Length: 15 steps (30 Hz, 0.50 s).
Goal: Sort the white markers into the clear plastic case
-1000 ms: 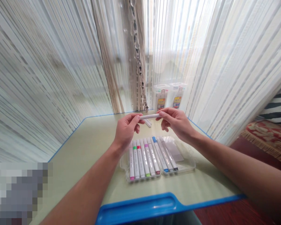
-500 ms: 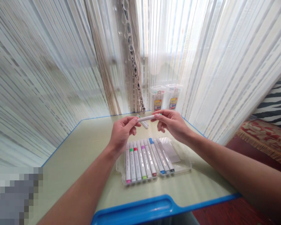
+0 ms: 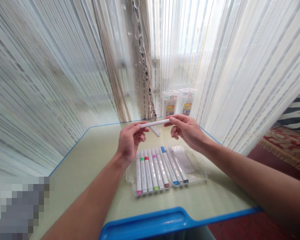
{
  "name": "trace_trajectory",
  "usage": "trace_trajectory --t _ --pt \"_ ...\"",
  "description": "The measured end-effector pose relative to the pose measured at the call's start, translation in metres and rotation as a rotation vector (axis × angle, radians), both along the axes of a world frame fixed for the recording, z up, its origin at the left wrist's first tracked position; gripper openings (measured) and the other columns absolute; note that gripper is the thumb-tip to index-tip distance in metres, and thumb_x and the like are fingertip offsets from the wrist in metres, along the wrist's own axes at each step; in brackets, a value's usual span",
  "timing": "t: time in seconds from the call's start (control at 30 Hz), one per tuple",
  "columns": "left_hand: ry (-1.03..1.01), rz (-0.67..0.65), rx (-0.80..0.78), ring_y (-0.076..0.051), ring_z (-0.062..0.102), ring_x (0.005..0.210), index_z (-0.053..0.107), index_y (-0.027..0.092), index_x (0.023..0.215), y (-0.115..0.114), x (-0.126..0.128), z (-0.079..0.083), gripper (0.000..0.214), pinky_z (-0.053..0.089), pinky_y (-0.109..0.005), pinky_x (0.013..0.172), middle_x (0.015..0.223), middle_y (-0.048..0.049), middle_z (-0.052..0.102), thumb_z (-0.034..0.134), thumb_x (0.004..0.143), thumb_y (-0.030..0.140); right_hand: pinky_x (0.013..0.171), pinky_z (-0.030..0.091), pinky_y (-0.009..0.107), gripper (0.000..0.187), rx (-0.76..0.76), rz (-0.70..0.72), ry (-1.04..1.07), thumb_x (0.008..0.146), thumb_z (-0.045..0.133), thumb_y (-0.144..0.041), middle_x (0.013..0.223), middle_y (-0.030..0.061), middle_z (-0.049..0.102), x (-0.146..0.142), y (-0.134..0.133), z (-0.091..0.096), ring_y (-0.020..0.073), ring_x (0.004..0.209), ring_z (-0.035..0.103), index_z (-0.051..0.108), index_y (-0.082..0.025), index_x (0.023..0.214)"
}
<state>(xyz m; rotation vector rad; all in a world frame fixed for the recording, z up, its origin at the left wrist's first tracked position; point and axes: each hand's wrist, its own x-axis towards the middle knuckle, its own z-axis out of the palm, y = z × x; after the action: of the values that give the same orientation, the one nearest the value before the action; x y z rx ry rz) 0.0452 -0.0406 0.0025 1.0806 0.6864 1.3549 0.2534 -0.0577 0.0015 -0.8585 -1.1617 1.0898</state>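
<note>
A white marker (image 3: 156, 123) is held level above the table, stretched between both hands. My left hand (image 3: 130, 140) pinches its left end between thumb and fingers. At the other end, my right hand (image 3: 185, 127) grips it the same way, fingers covering that tip. Below them lies an open clear plastic case (image 3: 202, 180) with a row of white markers (image 3: 153, 170) in it, their ends pink, green, red, purple, blue and black. Behind the held marker, more white markers (image 3: 155, 130) rest on the table, partly hidden.
Two clear marker boxes (image 3: 170, 104) with yellow labels stand at the table's far edge, before string curtains (image 3: 65, 66). The pale green table (image 3: 90, 173) has a blue rim with a moulded groove (image 3: 145, 224) at the front. A fringed, patterned cloth (image 3: 287, 146) is at the right.
My hands have moved slightly apart, so more of the marker shows between them. The right hand has slid toward the marker's end. The whole view has shifted a little.
</note>
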Motion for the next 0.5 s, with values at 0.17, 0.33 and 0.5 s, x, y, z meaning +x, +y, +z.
trace_trajectory --t 0.17,0.33,0.5 --pt "0.038 0.049 0.009 -0.007 0.05 0.047 0.075 0.009 0.088 0.0002 0.0004 0.0001 0.023 0.039 -0.023 0.049 0.069 -0.0072 0.071 0.072 0.073 0.026 0.039 0.04 0.022 0.04 0.068 0.006 -0.038 0.073 0.087 -0.04 0.08 0.0049 0.076 0.0017 0.0018 -0.0034 0.0082 0.044 0.057 0.071 -0.015 0.101" --pt "0.198 0.103 0.128 -0.007 0.05 0.049 0.077 0.011 0.092 -0.0017 0.0025 -0.0018 0.022 0.039 -0.023 0.05 0.073 -0.0051 0.071 0.076 0.077 0.027 0.038 0.041 0.021 0.039 0.067 -0.003 -0.05 0.074 0.086 -0.042 0.08 0.0062 0.076 0.0016 0.0033 -0.0047 0.0075 0.043 0.056 0.072 -0.013 0.096" --pt "0.326 0.091 0.269 -0.007 0.049 0.048 0.079 0.011 0.094 -0.0036 0.0052 -0.005 0.024 0.039 -0.024 0.048 0.073 -0.0051 0.07 0.076 0.083 0.032 0.037 0.039 0.02 0.038 0.059 0.026 -0.09 0.077 0.084 -0.046 0.08 0.0076 0.076 0.0002 0.0024 -0.0041 0.0074 0.043 0.058 0.072 -0.012 0.087"
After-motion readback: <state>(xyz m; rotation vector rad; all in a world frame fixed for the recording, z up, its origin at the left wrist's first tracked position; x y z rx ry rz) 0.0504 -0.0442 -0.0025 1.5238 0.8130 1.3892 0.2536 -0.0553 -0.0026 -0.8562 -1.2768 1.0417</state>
